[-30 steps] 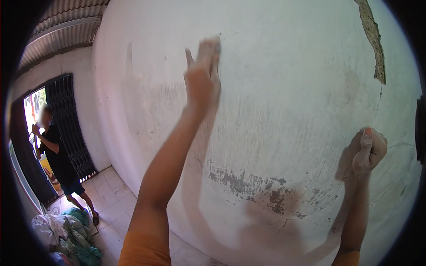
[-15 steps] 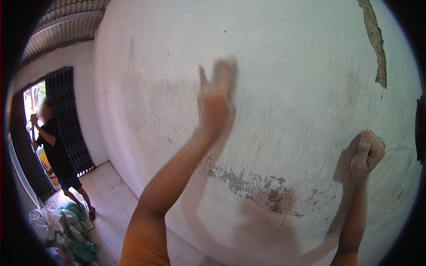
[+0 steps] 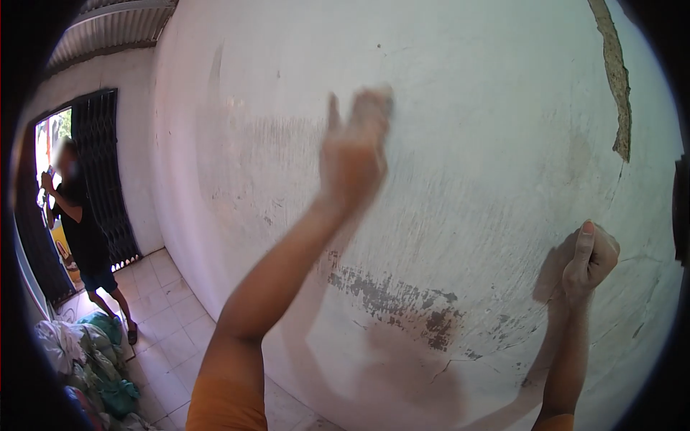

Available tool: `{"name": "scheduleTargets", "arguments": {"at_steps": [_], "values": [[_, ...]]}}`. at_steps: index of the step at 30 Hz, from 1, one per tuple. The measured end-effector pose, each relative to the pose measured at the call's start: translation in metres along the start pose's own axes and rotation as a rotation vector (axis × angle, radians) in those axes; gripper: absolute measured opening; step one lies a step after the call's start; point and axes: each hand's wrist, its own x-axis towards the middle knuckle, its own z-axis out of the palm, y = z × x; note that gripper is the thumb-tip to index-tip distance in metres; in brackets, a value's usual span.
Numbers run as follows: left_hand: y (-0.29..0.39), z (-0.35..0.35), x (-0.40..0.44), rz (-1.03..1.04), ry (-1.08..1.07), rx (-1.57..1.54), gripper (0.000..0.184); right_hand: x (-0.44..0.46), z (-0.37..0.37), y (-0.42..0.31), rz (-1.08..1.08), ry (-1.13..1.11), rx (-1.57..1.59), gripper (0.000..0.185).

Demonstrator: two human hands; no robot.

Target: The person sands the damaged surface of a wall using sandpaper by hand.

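My left hand [image 3: 353, 154] is raised against the whitish plastered wall [image 3: 467, 172], smeared by motion. One finger sticks up apart at its left, while the others are bunched together. A greyish edge shows beside the bunched fingertips, but what they hold cannot be made out. Farther right and lower, my right hand [image 3: 591, 260] is closed in a fist, thumb folded on top, resting at the wall surface. It looks dusty, and nothing shows in it. Between and below the hands, the wall has a scraped grey patch [image 3: 381, 298] of bare, flaking surface.
A broken groove [image 3: 617, 79] runs down the wall at upper right, with cracks below. At left, a person [image 3: 86, 212] in dark clothes stands by a folding metal gate [image 3: 108, 169]. Stuffed sacks [image 3: 90, 363] lie on the tiled floor [image 3: 162, 345].
The view has shifted slightly. My left hand remains blurred in motion, a little higher and to the right in the picture. The right fist stays at the same place on the wall.
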Motion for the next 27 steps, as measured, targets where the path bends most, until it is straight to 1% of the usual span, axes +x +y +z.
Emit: {"name": "scheduleTargets", "arguments": {"at_steps": [1,2,3,6,7,8,9,10,11,12,13,14,16,18,19,20,21,22,24,25,27], "values": [[-0.017,0.005,0.021,-0.003,0.029,0.051,0.04,0.002,-0.001,0.0,-0.023,-0.009,-0.016,0.043],[-0.032,0.011,0.044,-0.117,0.054,0.037,0.04,0.002,-0.001,0.0,-0.037,-0.021,-0.031,0.043],[-0.04,0.01,0.066,-0.271,-0.05,0.062,0.043,0.002,-0.001,0.0,-0.018,0.007,-0.013,0.043],[-0.021,0.017,0.04,-0.113,0.071,0.151,0.045,-0.001,0.001,-0.001,0.054,0.049,0.038,0.044],[0.0,0.006,0.017,-0.034,0.026,0.135,0.045,0.001,0.003,-0.003,0.079,0.048,0.05,0.044],[0.018,-0.006,-0.006,-0.005,-0.047,0.017,0.047,0.001,0.005,-0.005,0.103,0.056,0.063,0.043],[0.021,-0.008,-0.016,-0.001,-0.066,-0.034,0.048,0.0,0.006,-0.007,0.077,0.04,0.021,0.043],[0.021,-0.008,-0.017,0.001,-0.074,-0.085,0.048,0.003,0.007,-0.009,0.04,0.027,-0.025,0.043],[0.009,-0.001,-0.003,-0.011,-0.007,-0.002,0.044,0.006,0.008,-0.009,-0.001,0.005,-0.073,0.043],[-0.008,0.006,0.024,-0.027,0.059,0.078,0.041,0.008,0.008,-0.009,0.008,0.012,-0.054,0.043],[-0.026,0.015,0.048,-0.145,-0.026,0.277,0.034,0.008,0.007,-0.009,0.024,0.018,-0.04,0.043],[-0.023,0.004,0.075,-0.326,-0.145,0.226,0.031,0.006,0.004,-0.009,0.043,0.014,-0.026,0.042],[-0.001,-0.004,0.084,-0.497,-0.288,0.148,0.033,0.007,0.002,-0.012,0.071,0.011,0.003,0.042],[0.02,0.01,0.034,-0.104,0.117,0.256,0.034,0.006,0.003,-0.013,0.09,0.024,0.025,0.043],[0.041,-0.002,0.014,-0.034,-0.008,0.252,0.037,0.005,0.004,-0.014,0.076,0.023,0.026,0.044],[0.056,-0.007,-0.001,-0.057,-0.078,0.086,0.041,0.004,0.005,-0.015,0.057,0.027,0.024,0.044],[0.051,-0.004,0.003,-0.057,-0.043,0.062,0.04,0.007,0.006,-0.015,0.027,0.028,0.019,0.045],[0.041,-0.002,0.008,-0.067,-0.007,0.035,0.04,0.007,0.007,-0.016,0.041,0.031,0.038,0.046],[-0.006,0.014,0.044,-0.201,-0.025,0.118,0.038,0.006,0.005,-0.015,0.066,0.032,0.059,0.046],[-0.014,0.011,0.062,-0.391,-0.073,0.063,0.036,0.006,0.004,-0.013,0.073,0.034,0.069,0.046],[-0.001,0.015,0.056,-0.395,-0.011,0.059,0.036,0.004,0.003,-0.011,0.101,0.038,0.103,0.046]]}}
